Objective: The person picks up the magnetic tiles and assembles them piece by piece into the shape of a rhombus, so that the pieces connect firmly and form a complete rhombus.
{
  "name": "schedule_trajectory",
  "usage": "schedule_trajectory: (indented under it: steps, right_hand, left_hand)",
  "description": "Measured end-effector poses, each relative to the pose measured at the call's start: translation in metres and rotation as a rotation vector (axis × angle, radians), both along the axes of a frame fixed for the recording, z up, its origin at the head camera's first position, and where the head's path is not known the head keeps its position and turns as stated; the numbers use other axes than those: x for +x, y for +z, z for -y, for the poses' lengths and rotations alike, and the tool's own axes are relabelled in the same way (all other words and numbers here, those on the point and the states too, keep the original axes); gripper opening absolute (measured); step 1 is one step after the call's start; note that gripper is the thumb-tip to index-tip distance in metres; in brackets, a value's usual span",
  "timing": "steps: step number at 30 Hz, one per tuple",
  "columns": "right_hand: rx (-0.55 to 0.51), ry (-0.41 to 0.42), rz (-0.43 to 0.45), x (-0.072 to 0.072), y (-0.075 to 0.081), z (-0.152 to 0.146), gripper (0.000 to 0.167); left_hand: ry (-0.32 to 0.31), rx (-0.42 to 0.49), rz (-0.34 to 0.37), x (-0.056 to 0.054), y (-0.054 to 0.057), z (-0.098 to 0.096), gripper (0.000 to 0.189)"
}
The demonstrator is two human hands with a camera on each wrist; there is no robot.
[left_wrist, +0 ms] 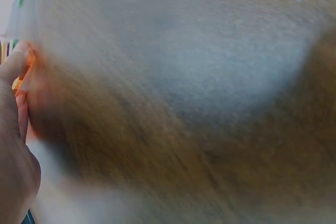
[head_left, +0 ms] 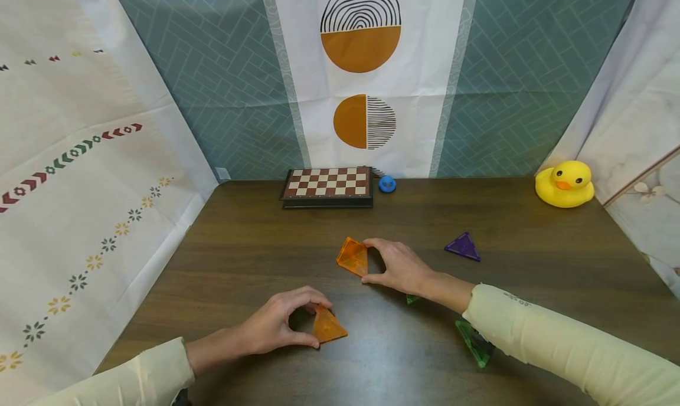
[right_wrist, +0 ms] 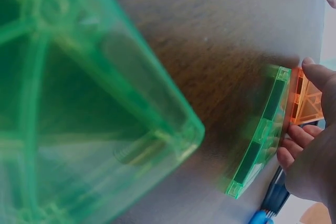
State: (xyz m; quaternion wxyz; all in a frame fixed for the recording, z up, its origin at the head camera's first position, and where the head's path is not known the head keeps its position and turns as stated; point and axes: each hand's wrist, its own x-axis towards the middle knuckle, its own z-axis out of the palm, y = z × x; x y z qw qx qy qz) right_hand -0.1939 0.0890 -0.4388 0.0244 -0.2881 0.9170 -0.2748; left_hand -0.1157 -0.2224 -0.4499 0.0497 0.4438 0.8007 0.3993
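In the head view my left hand [head_left: 276, 321] holds an orange translucent triangle tile [head_left: 329, 325] between thumb and fingers, low over the near middle of the table. Farther forward, my right hand [head_left: 401, 267] pinches another orange piece [head_left: 353, 256] by its right side; it looks like joined or overlapping triangles, though I cannot tell which. Under and beside the right forearm lie two green triangle tiles, one [head_left: 475, 342] partly hidden by the sleeve and the other [head_left: 412, 298] mostly hidden. Both green tiles stand large in the right wrist view, the nearer tile [right_wrist: 105, 103] filling its left.
A purple triangle tile [head_left: 464, 246] lies right of my right hand. At the table's back edge are a checkered game box [head_left: 326, 183], a small blue round object [head_left: 387, 184] and a yellow rubber duck [head_left: 564, 185]. Patterned cloths hang behind and along the sides.
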Motion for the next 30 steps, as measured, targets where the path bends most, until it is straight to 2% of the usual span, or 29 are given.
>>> schedule_trajectory:
  steps: [3, 9, 14, 30]
  right_hand:
    - [0.004, 0.000, 0.003, -0.0003, -0.0005, 0.0003, 0.079]
    - [0.005, -0.004, 0.013, -0.0005, 0.0005, 0.0004, 0.079]
    - [0.005, -0.007, 0.016, -0.0002, 0.0011, 0.0001, 0.079]
    - [0.004, 0.003, -0.001, 0.0000, 0.0002, 0.0002, 0.079]
  left_hand:
    - [0.004, 0.021, 0.073, -0.0005, 0.0013, -0.0006, 0.062]
    - [0.036, 0.009, 0.166, -0.0013, 0.0015, 0.0000, 0.068]
    - [0.087, 0.007, 0.228, -0.0024, 0.0004, 0.0006, 0.069]
    - [0.214, 0.075, 0.311, -0.0011, 0.0036, -0.0011, 0.047]
